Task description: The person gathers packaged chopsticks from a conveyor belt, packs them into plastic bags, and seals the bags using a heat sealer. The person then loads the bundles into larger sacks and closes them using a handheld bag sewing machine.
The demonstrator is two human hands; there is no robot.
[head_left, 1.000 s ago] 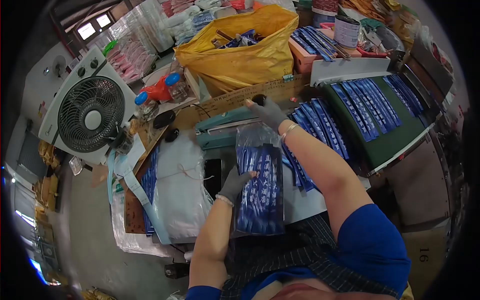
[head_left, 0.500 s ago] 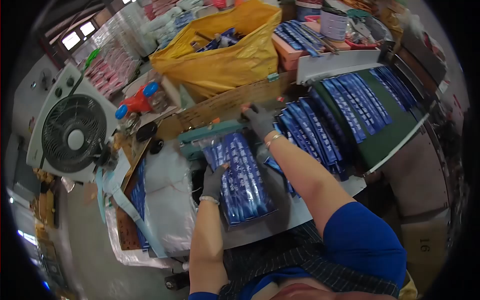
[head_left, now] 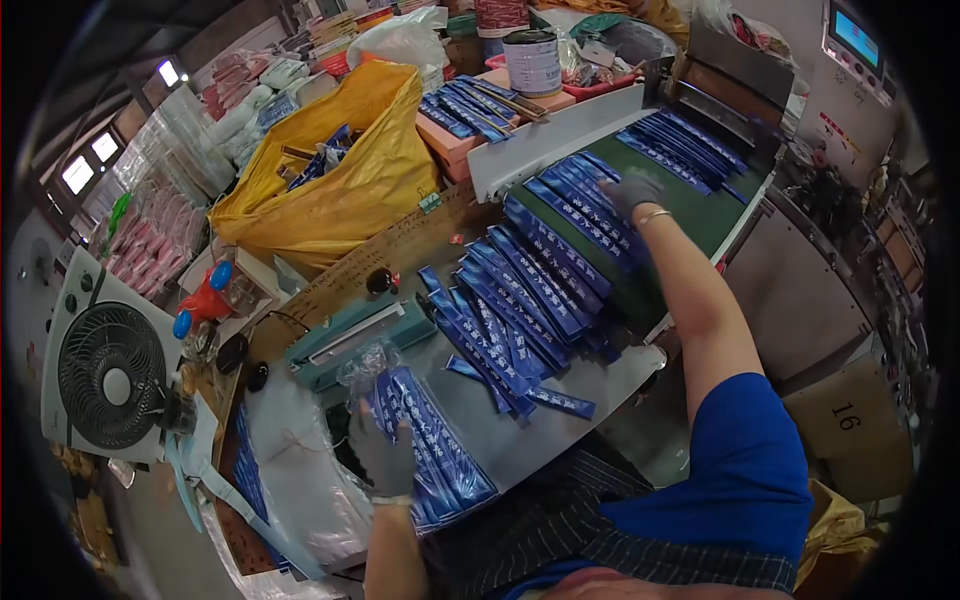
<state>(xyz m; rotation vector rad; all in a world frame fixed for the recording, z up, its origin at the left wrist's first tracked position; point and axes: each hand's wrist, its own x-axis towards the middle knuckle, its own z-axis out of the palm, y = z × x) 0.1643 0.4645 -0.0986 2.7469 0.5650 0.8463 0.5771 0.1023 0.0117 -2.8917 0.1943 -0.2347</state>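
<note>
My left hand, in a grey glove, lies at the left edge of a clear bag of blue packets, with its fingers partly hidden against the bag. My right hand, also gloved, reaches over the green conveyor belt and touches the upper end of a row of blue packets; its fingertips are blurred. Between my hands, a loose pile of blue packets spreads on the table. The teal sealer stands just above the bag.
A stack of clear bags lies left of my left hand. Behind the table are a yellow sack and a pink box. A fan stands at the far left. More packets lie farther up the belt.
The view has swung right. My right hand has left the sealer and moved to the packets on the belt. The filled bag has come away from the sealer and now lies lower, beside my left hand.
</note>
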